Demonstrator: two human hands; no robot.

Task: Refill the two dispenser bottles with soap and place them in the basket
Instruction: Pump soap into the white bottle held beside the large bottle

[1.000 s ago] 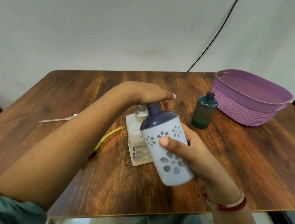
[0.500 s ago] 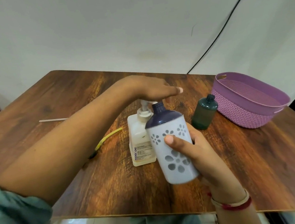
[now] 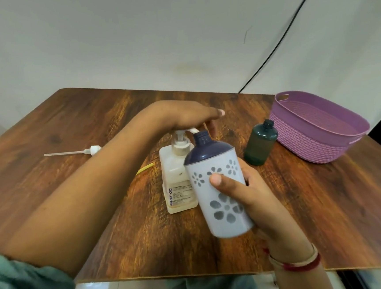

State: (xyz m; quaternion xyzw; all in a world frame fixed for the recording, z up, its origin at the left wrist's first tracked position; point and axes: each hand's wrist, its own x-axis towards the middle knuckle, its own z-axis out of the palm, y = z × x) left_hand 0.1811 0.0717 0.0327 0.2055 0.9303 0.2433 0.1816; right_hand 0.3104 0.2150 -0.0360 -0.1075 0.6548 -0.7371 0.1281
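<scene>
The right hand [image 3: 256, 198] grips the flowered bottle [image 3: 216, 188], tilted, open neck at the soap pump bottle's [image 3: 176, 175] spout — the left hand [image 3: 182, 115], fingers straight, rests on its pump — green bottle [image 3: 260, 147] beside the basket [image 3: 311, 145].

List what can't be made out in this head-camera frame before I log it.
- Head view: the soap level inside the flowered bottle. Its shell hides it, and the right hand is wrapped round it.
- Head view: the pump head of the soap bottle, mostly covered by the left hand.
- Head view: the yellow object, mostly behind the left forearm.
- Head view: the small print on the soap bottle's label is too small to read.
</scene>
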